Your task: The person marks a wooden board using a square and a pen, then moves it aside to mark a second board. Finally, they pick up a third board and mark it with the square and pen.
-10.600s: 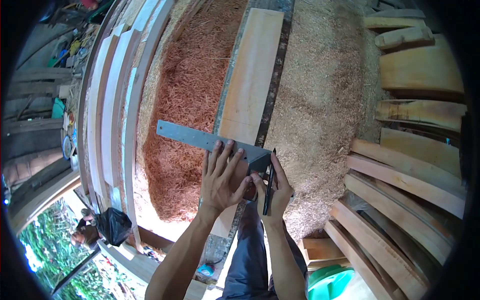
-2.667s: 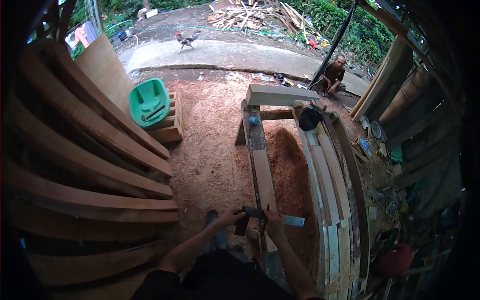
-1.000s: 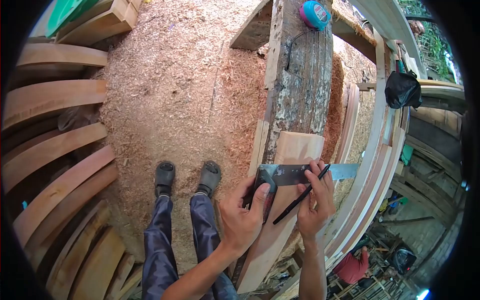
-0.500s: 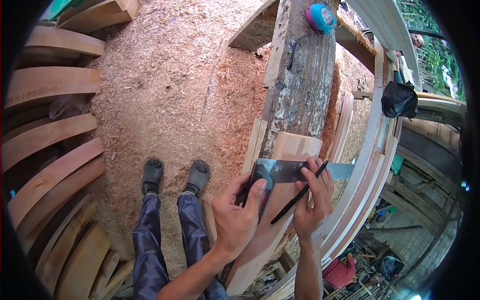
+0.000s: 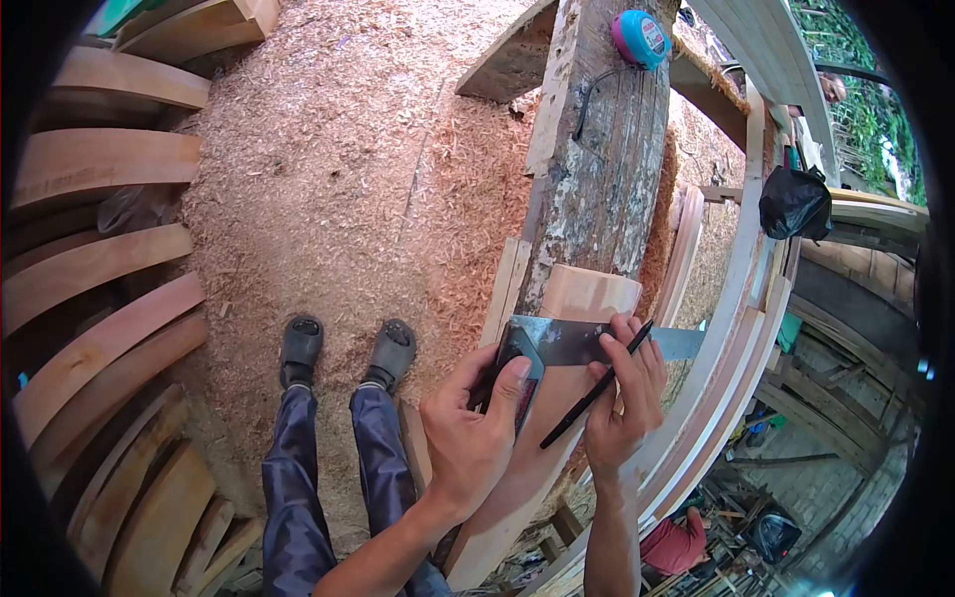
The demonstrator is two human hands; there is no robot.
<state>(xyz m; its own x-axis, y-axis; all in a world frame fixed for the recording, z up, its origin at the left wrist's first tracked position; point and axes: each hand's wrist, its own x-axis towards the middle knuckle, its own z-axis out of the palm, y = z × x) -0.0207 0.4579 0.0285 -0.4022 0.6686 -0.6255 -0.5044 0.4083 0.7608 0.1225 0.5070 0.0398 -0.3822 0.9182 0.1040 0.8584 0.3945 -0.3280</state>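
Overhead, curved planks (image 5: 99, 328) stack at the far left beside sawdust-covered ground (image 5: 328, 179). Nearer centre, the left hand (image 5: 476, 430) clamps the dark stock of a try square (image 5: 557, 343) against the near edge of a pale board (image 5: 557, 398) lying on a weathered beam (image 5: 597, 169). The right hand (image 5: 622, 398) pins the steel blade and pinches a black pencil (image 5: 595, 386). Marking looks underway; the next stroke likely needs the blade held firm. Stacked boards (image 5: 736, 328) crowd the right.
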